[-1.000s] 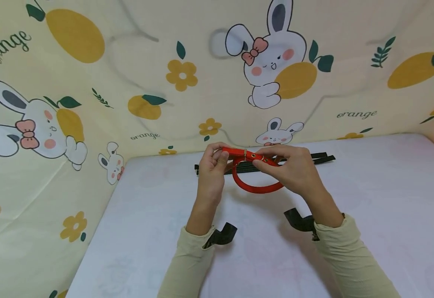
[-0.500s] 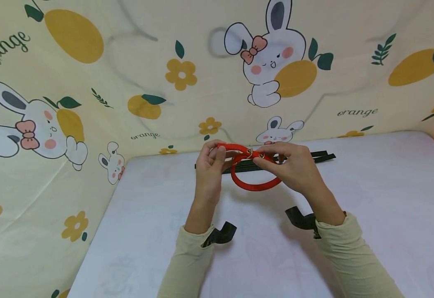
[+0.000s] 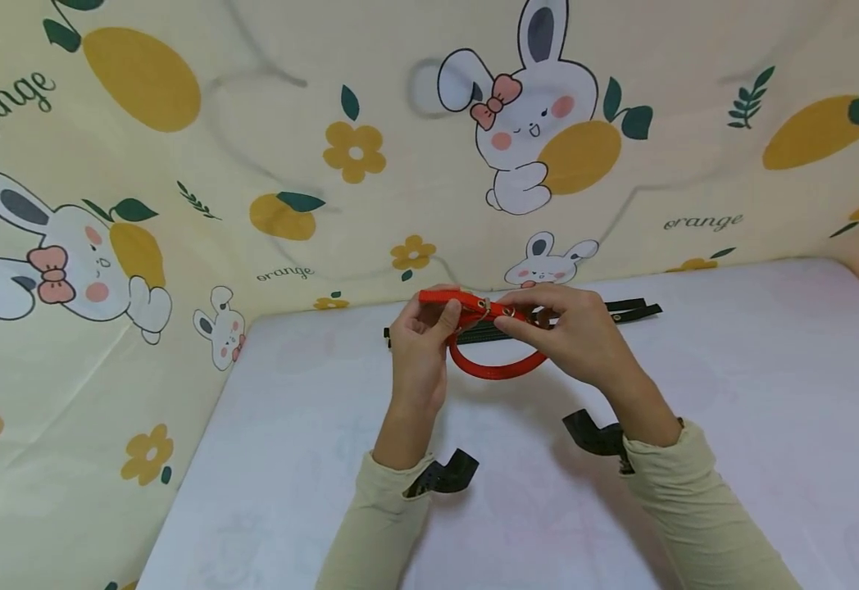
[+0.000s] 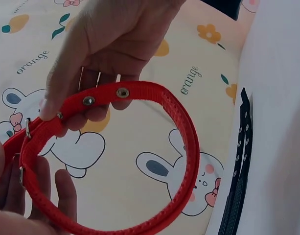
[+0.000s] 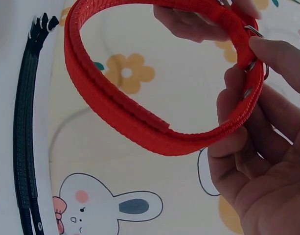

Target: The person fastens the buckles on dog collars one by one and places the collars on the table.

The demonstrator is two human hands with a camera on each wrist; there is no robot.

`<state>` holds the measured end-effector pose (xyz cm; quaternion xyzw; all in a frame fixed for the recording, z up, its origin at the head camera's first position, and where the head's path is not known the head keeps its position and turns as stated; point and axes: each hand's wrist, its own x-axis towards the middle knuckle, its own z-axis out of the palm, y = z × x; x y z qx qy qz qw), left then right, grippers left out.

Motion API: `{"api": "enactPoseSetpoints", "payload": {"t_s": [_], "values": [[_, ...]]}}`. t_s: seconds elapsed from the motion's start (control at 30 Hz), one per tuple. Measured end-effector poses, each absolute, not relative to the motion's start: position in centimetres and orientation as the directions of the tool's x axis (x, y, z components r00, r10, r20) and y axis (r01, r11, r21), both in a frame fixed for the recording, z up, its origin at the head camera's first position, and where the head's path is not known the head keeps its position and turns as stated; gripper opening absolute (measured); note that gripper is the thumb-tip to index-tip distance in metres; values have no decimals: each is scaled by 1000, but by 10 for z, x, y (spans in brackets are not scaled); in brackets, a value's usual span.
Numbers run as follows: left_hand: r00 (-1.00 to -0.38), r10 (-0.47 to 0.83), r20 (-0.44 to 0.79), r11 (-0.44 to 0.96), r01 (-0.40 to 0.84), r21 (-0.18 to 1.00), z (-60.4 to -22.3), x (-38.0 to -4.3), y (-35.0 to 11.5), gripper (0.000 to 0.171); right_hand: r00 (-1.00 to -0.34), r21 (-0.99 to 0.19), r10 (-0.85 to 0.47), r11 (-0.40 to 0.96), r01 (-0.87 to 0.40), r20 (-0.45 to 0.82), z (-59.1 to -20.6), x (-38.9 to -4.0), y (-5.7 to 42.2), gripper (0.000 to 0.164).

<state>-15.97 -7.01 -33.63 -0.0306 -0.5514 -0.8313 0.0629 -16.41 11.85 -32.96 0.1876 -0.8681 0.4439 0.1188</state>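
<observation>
While the left hand (image 3: 420,348) pinches a red collar (image 3: 499,372) beside its metal buckle (image 3: 484,308), the right hand (image 3: 584,334) grips it near the eyelets (image 4: 122,92) (both hands are curled), raised above the white table (image 3: 289,459), where what look like black straps (image 5: 25,122) lie near the rabbit-print backdrop (image 3: 370,221).

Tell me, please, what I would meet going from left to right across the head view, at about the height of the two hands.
Small printed rabbit on the backdrop, left hand, red collar, right hand.
</observation>
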Motion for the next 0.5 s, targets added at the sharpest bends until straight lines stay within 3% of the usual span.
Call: {"api": "enactPoseSetpoints", "payload": {"t_s": [0.17, 0.5], "values": [[-989, -110, 101, -421, 138, 897, -333, -161, -73, 20, -892, -720, -238, 527, -452, 385, -328, -167, 119, 24], [-992, -116, 58, -401, 100, 911, -335, -161, -75, 28, -902, -731, -228, 530, -430, 366, -331, -165, 121, 26]]}}
